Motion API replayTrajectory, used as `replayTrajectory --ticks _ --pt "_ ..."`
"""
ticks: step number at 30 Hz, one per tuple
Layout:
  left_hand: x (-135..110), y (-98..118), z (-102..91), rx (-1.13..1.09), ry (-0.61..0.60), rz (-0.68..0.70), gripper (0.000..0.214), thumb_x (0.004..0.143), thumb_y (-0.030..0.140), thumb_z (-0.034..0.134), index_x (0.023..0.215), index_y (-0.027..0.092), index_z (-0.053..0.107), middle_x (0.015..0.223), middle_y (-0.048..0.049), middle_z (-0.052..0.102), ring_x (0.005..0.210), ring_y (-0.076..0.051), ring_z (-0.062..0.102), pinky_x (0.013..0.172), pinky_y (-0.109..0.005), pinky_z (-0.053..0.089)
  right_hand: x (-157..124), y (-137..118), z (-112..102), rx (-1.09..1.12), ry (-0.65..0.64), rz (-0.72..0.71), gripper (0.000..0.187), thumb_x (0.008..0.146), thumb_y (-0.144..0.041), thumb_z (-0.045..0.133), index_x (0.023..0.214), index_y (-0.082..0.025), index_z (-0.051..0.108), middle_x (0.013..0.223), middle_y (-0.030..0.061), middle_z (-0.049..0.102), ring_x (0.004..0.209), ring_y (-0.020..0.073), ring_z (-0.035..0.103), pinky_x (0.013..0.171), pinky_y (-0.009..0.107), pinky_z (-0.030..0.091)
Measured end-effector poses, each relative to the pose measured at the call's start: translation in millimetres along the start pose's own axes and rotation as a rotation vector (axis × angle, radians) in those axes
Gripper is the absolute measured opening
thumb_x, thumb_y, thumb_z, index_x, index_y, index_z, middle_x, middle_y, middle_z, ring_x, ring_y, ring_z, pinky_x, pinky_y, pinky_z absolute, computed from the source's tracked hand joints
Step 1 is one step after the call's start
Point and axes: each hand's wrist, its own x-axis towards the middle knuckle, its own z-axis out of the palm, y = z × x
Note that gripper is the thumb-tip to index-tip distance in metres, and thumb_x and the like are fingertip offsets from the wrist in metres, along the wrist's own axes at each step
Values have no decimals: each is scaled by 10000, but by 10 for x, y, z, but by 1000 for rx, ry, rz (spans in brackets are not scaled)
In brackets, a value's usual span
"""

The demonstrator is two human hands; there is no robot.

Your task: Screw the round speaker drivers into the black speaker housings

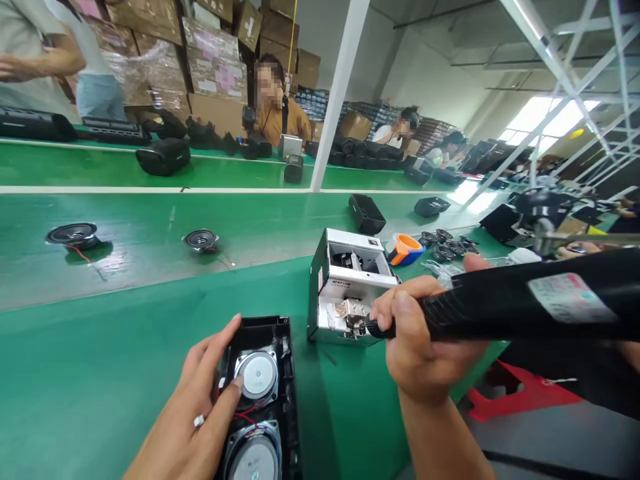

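Observation:
My right hand (425,340) is wrapped round a black electric screwdriver (490,303), held level. Its tip reaches the front of a silver screw feeder (357,287) marked WEIXIN, where small metal parts stick out. With fingers spread along its left edge, my left hand (205,407) grips a black speaker housing (290,400) on the green bench. Two round speaker drivers sit in that housing, an upper one (257,375) and a lower one (255,460), with red wires between them. A small white connector (199,421) lies against the back of my left hand.
Loose speaker drivers (201,240) lie on the green conveyor (135,220) beyond the bench. An orange and blue tape roll (405,249) and several drivers (445,245) stand behind the feeder. Co-workers sit across the line, and a white post (340,93) rises between.

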Motion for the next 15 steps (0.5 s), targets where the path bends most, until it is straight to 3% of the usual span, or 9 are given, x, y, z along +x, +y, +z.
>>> replayTrajectory --ticks 2,7,11,14,15 --pt "-4 47 -5 6 27 11 584 1110 737 373 1671 576 347 1710 52 393 1517 -383 467 1210 -640 449 -23 23 3 21 -33 57 563 1006 -89 690 1499 -304 522 744 -90 614 522 119 558 524 268 559" --pt "24 60 -34 8 60 31 606 1127 683 359 1705 503 331 1694 2 416 1429 -354 543 1198 -604 458 -125 -201 44 153 -114 472 541 964 -171 772 1457 -265 569 743 -87 615 442 106 527 415 247 518" --pt "54 -31 -45 34 33 53 582 1146 622 348 1718 532 291 1674 -19 413 1435 -362 560 1198 -628 474 -242 -508 55 272 -40 439 542 995 -90 694 1454 -346 563 676 -103 578 421 100 493 436 235 523" --pt "74 -123 -56 55 -10 76 580 1155 587 330 1727 559 232 1682 -25 385 1418 -348 580 1218 -650 464 -350 -660 42 366 -182 402 90 1086 -184 654 1089 -272 669 649 -80 531 407 92 447 446 266 506" --pt "77 -149 -59 61 -21 75 577 1157 573 323 1723 581 212 1683 -21 375 1412 -346 587 1224 -668 454 -398 -687 44 377 -259 418 162 1112 -246 640 951 -247 641 627 -70 510 416 98 444 454 279 500"
